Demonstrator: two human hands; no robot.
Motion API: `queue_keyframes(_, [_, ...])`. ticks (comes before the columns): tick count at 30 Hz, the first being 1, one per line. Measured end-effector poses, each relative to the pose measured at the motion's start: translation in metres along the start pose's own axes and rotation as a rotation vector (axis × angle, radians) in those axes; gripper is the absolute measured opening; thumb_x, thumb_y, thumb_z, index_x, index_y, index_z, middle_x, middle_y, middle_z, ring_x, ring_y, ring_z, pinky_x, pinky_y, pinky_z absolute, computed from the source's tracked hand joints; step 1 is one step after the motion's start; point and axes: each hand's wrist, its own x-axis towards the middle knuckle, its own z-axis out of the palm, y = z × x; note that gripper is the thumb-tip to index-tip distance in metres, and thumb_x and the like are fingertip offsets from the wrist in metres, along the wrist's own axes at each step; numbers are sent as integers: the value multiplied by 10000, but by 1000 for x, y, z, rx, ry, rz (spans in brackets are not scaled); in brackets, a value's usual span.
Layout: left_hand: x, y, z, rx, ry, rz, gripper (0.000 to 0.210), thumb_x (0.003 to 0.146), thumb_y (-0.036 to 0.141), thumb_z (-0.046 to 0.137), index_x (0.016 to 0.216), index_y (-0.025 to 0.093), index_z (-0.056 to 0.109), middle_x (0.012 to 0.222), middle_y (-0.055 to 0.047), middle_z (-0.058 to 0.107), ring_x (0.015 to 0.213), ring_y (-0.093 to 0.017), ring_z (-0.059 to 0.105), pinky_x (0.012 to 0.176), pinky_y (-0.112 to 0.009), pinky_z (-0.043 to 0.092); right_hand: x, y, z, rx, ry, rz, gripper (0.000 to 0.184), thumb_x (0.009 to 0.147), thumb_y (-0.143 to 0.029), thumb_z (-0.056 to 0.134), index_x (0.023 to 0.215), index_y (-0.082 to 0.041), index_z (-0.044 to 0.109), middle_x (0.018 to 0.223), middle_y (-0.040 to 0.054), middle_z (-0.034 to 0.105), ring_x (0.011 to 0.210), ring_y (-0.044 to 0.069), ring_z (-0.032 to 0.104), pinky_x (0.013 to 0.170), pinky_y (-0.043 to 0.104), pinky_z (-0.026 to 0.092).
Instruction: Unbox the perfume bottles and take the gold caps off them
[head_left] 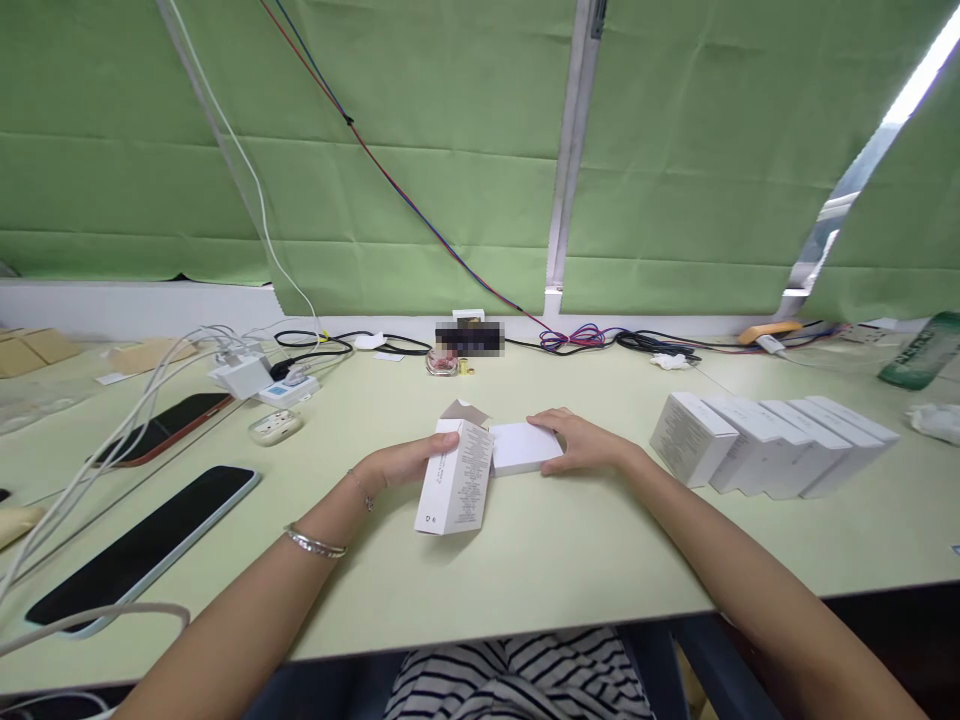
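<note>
My left hand point(416, 460) is closed around a white printed carton point(456, 485), thumb on its near top edge. The carton stands tilted, and a flap sticks out at its far end. Just to the right, my right hand point(581, 440) grips a flat, plain white box point(521, 447) between thumb and fingers. The box's left end meets the carton's right side; whether it reaches inside I cannot tell. Further right, a row of several white printed cartons point(772, 445) leans together on the table.
A phone point(142, 545) and a red-edged phone point(169, 428) lie on the table point(570, 560) at left, near an earbud case point(276, 427), a power strip point(289, 388) and white cables. Cable coils point(649, 343) run along the back. A green bottle point(921, 350) lies far right.
</note>
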Motion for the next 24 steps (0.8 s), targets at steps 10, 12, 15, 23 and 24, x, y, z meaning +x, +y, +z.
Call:
queue_keyframes(10, [0, -2, -3, -34, -87, 81, 828, 679, 620, 567, 1332, 173, 325, 1243, -132, 524, 1154, -307, 463, 991, -446, 314, 2, -1, -1, 16, 8, 28, 828, 576, -492, 712, 1293, -201, 419, 1250, 100, 462, 1154, 277, 387, 951, 424, 359])
queue_keyframes(12, [-1, 0, -4, -55, -112, 134, 861, 681, 603, 578, 1359, 181, 254, 1250, -141, 513, 1144, -313, 472, 988, -465, 309, 1, -2, -1, 19, 18, 31, 830, 570, -488, 717, 1288, -194, 423, 1235, 103, 472, 1144, 273, 392, 948, 422, 360])
queue_keyframes(15, [-1, 4, -6, -39, -59, 247, 956, 643, 612, 607, 1375, 185, 164, 1259, -161, 492, 1160, -338, 447, 975, -488, 314, 1, -1, 0, 27, 38, 37, 829, 567, -491, 718, 1286, -199, 425, 1220, 104, 482, 1130, 275, 406, 939, 435, 363])
queue_keyframes(23, [4, 0, -14, 170, 528, 518, 1079, 594, 423, 736, 1354, 312, -21, 1341, -120, 346, 1226, -320, 345, 955, -470, 346, 1, 14, -7, 114, 234, 171, 787, 578, -459, 710, 1262, -175, 446, 1256, 128, 458, 1157, 275, 411, 965, 450, 352])
queue_keyframes(24, [5, -1, -14, 184, 534, 495, 1102, 590, 398, 745, 1353, 307, -44, 1330, -126, 347, 1225, -315, 344, 962, -475, 335, 1, 16, -8, 171, 273, 189, 772, 585, -450, 706, 1261, -187, 444, 1276, 123, 443, 1162, 269, 415, 967, 441, 356])
